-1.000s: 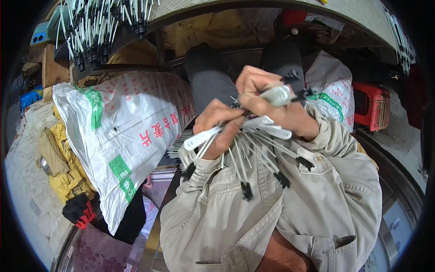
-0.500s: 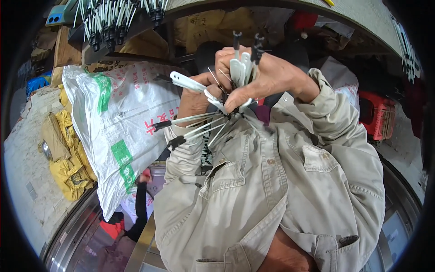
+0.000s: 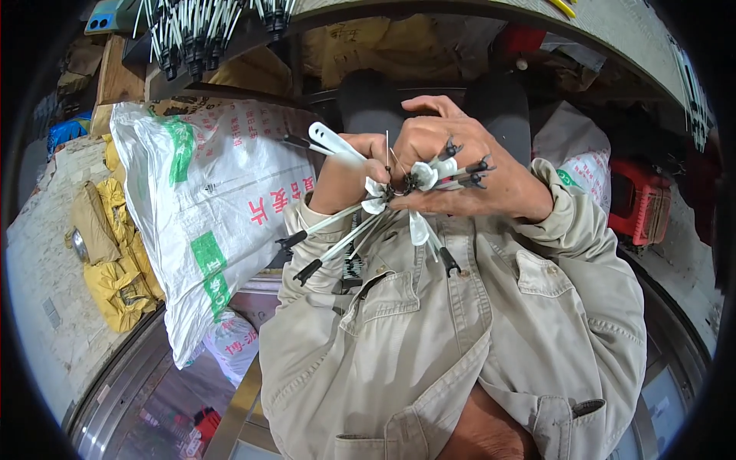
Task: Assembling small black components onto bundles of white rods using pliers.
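The right hand's [image 3: 464,157] grip is narrow, thumb and fingers closed on a cluster of rods [image 3: 345,244] near their dark joint [image 3: 397,190]. The left hand [image 3: 346,170] pinches at the same joint from the other side; which rod it has, the fingers hide. The rods fan out above the shirt [image 3: 452,330], over the lap rather than on the counter [image 3: 629,38], their black tips pointing both ways. A thin wire [image 3: 388,146] stands up from the joint (its lower end is lost between the fingers).

The work looks partly done: several rods already meet at the joint, but the wire end sticks out free and the rods splay unevenly, so the joining seems unfinished. Similar bundles [image 3: 192,34] hang at the left of the counter's near edge, and more rods [image 3: 695,107] at its right end.

A yellow object [image 3: 563,8] lies on the counter, near that edge. Below the counter's left side a white sack [image 3: 238,184] leans beside yellow bags [image 3: 115,287] on the floor [image 3: 42,253]; below its right side are another sack [image 3: 589,178] and a red stool-like piece [image 3: 636,203].
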